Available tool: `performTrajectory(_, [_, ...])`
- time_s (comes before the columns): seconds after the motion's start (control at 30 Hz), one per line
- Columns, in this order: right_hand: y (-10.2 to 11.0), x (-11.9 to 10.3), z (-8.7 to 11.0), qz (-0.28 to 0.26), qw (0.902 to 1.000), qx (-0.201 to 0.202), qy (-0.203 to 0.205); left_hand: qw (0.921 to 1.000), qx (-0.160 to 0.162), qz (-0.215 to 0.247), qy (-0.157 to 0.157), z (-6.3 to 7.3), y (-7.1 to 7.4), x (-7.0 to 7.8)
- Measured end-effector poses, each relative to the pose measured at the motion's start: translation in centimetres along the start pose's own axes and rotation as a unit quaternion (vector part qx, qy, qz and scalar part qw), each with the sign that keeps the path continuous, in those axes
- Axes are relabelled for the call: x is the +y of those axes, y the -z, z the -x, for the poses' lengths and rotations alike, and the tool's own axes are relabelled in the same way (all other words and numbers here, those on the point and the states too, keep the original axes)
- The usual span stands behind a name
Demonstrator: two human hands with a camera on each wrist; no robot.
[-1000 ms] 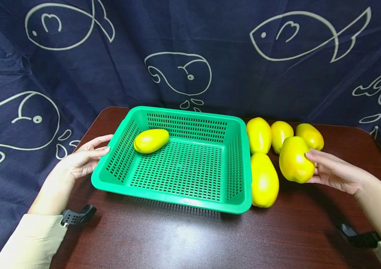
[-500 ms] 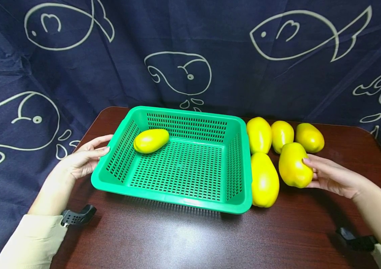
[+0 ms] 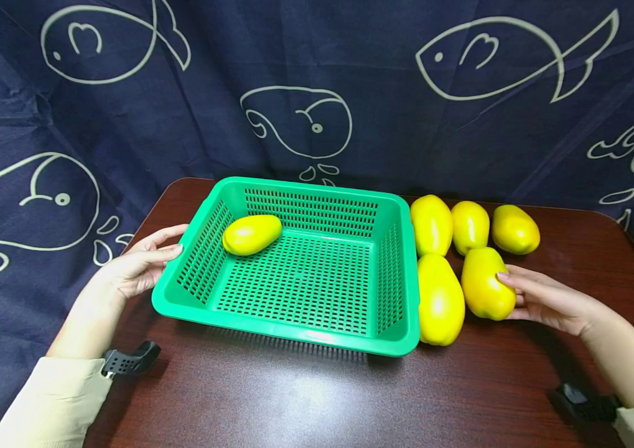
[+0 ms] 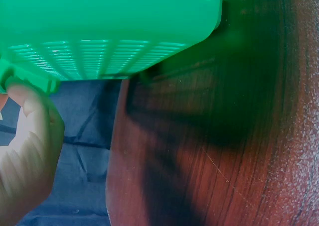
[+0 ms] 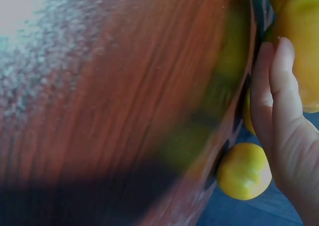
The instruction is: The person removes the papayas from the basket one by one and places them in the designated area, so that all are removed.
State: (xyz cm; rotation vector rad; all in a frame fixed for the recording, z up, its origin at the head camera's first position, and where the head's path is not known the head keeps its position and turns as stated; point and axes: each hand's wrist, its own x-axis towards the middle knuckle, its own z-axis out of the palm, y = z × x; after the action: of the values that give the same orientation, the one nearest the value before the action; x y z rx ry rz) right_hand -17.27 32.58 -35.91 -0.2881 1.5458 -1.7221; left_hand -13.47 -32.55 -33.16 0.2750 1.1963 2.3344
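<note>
A green plastic basket (image 3: 300,336) with slotted walls stands on the table, one yellow mango (image 3: 252,235) lying at its left inside. My left hand (image 3: 140,264) grips the basket's left rim; in the left wrist view the fingers (image 4: 30,111) reach its edge. Right of the basket, my right hand (image 3: 552,298) holds another mango (image 3: 487,283), thumb on top and fingers at its right side and below. That held fruit is close beside the front mango (image 3: 440,302). In the right wrist view it is partly cut off behind the fingers (image 5: 284,81).
Three more mangoes line the back: one by the basket's corner (image 3: 431,224), a middle mango (image 3: 470,227) and a right-hand mango (image 3: 516,229). The dark red wooden table (image 3: 305,404) ends at a navy curtain (image 3: 372,149) with fish and whale drawings.
My right hand has brought the held mango down towards me and slightly left, away from the back row. The left hand and the basket have not moved.
</note>
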Motion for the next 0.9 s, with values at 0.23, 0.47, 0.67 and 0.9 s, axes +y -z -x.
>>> performTrajectory(0.23, [0.12, 0.60, -0.14, 0.039, 0.9984, 0.034, -0.022, 1.0000, -0.002, 0.000, 0.002, 0.03, -0.25, 0.09])
performTrajectory(0.47, [-0.02, 0.75, -0.34, 0.046, 0.9987, 0.015, -0.019, 1.0000, 0.005, -0.005, 0.000, -0.06, -0.09, 0.09])
performTrajectory(0.67, [-0.23, 0.46, -0.46, 0.091, 0.9940, 0.048, -0.038, 1.0000, 0.006, -0.007, 0.000, -0.09, 0.04, 0.09])
performTrajectory(0.9, [-0.39, 0.30, -0.62, 0.119, 0.9888, 0.068, -0.059, 1.0000, 0.003, -0.006, 0.000, -0.09, 0.24, 0.01])
